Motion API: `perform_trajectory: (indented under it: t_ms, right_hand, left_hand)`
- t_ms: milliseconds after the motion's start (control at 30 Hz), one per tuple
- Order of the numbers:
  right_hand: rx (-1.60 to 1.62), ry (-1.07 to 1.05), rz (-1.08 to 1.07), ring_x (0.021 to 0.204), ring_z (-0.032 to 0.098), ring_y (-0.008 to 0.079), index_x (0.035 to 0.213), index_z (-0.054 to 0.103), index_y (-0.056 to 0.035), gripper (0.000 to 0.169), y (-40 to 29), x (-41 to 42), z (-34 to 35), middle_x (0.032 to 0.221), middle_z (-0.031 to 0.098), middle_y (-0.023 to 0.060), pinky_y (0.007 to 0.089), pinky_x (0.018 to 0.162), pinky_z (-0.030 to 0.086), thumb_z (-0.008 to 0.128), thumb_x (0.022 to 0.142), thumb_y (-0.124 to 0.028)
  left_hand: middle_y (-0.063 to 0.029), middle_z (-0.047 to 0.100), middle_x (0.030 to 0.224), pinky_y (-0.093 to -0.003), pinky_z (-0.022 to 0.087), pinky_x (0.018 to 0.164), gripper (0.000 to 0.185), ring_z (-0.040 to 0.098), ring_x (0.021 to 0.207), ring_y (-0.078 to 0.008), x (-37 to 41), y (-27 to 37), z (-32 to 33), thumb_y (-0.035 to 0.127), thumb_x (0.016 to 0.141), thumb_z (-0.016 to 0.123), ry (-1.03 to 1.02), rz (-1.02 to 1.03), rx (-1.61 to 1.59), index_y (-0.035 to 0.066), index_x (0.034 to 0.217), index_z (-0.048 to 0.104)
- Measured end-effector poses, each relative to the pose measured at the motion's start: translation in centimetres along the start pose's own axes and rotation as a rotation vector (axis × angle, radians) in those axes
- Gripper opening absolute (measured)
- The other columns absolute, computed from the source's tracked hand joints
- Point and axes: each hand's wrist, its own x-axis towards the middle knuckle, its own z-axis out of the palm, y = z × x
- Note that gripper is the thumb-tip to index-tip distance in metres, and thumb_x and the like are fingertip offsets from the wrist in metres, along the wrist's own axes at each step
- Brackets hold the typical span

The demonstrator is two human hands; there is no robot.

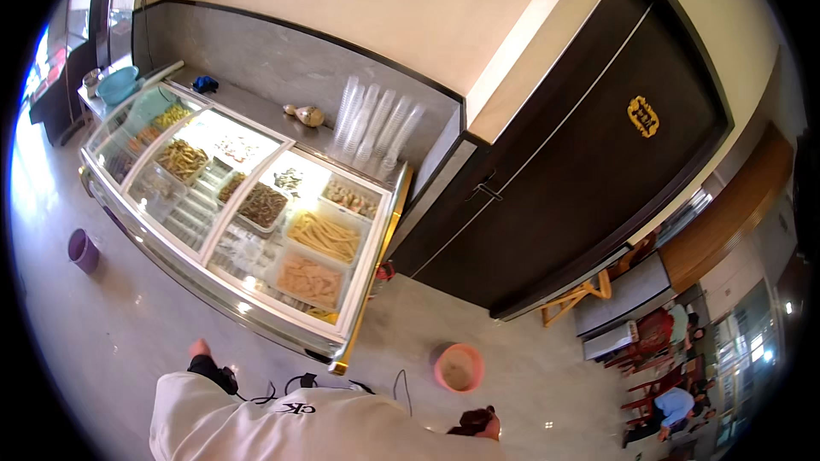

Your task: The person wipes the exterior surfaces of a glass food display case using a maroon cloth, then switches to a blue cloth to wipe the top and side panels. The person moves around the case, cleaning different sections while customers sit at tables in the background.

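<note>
My left hand [200,348] hangs low beside my body, a black band around its wrist and a cable running from it. It is nearest to the front of a glass-topped display case [291,326], apart from it. My right hand [491,426] is down at the other side, partly behind a dark band or object; whether it holds this is unclear. Inside the case are tubs of yellow strips [325,237], pale pink pieces [310,280], dark brown shreds [262,205] and brownish strips [182,160]. Neither hand touches the case.
A pink bucket [475,368] stands on the floor near my right hand, a purple bin [84,251] at far left. Stacked clear plastic cups [378,121], a gourd [306,114] and a blue basin [117,84] sit behind the case. A dark door [576,160] is at right; people [674,406] are beyond.
</note>
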Motion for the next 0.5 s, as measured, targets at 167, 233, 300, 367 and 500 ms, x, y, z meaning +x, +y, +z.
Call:
perform_trajectory:
  t_ms: [167,233,300,367,500]
  right_hand:
    - [-0.381,0.477,-0.185,0.063,0.054,0.0228,0.065,0.048,-0.0129,0.03,2.6,0.4,-3.9,0.067,0.055,0.0049,0.0402,0.061,0.05,0.053,0.093,-0.021]
    - [-0.441,0.552,-0.215,0.062,0.054,0.0222,0.066,0.047,-0.0129,0.029,2.4,-0.6,-5.2,0.066,0.054,0.0043,0.0399,0.06,0.05,0.053,0.093,-0.021]
    - [-0.487,0.575,-0.206,0.061,0.054,0.0217,0.067,0.047,-0.0129,0.028,2.7,-0.3,-6.3,0.066,0.053,0.0036,0.0395,0.06,0.05,0.054,0.093,-0.021]
    - [-0.524,0.639,-0.242,0.061,0.054,0.0211,0.068,0.047,-0.0129,0.027,1.9,-2.7,-7.8,0.065,0.052,0.003,0.0392,0.059,0.051,0.055,0.092,-0.02]
    - [-0.617,0.662,-0.223,0.059,0.054,0.0199,0.07,0.046,-0.0129,0.025,1.4,-3.2,-10.0,0.064,0.05,0.0017,0.0386,0.058,0.052,0.056,0.092,-0.02]
  left_hand:
    - [-0.013,0.073,0.098,-0.0474,0.055,0.068,0.014,0.072,0.087,-0.033,-3.5,-13.6,-4.8,0.02,0.092,0.059,-0.305,-0.083,0.394,0.011,0.099,0.069]
    - [-0.0126,0.071,0.097,-0.0477,0.053,0.066,0.015,0.07,0.085,-0.0326,-5.0,-15.1,-4.9,0.021,0.092,0.058,-0.354,-0.184,0.276,0.012,0.099,0.068]
    - [-0.0123,0.07,0.096,-0.0481,0.051,0.064,0.016,0.069,0.083,-0.0322,-7.4,-17.0,-5.2,0.023,0.093,0.057,-0.371,-0.401,0.009,0.012,0.098,0.067]
    - [-0.0119,0.069,0.095,-0.0485,0.049,0.061,0.017,0.067,0.081,-0.0318,-7.7,-14.6,-3.7,0.025,0.094,0.056,-0.385,-0.634,-0.434,0.012,0.098,0.066]
    - [-0.0111,0.066,0.094,-0.0493,0.044,0.057,0.02,0.064,0.078,-0.031,-9.3,-12.4,-1.7,0.029,0.095,0.053,-0.345,-0.996,-1.115,0.013,0.098,0.065]
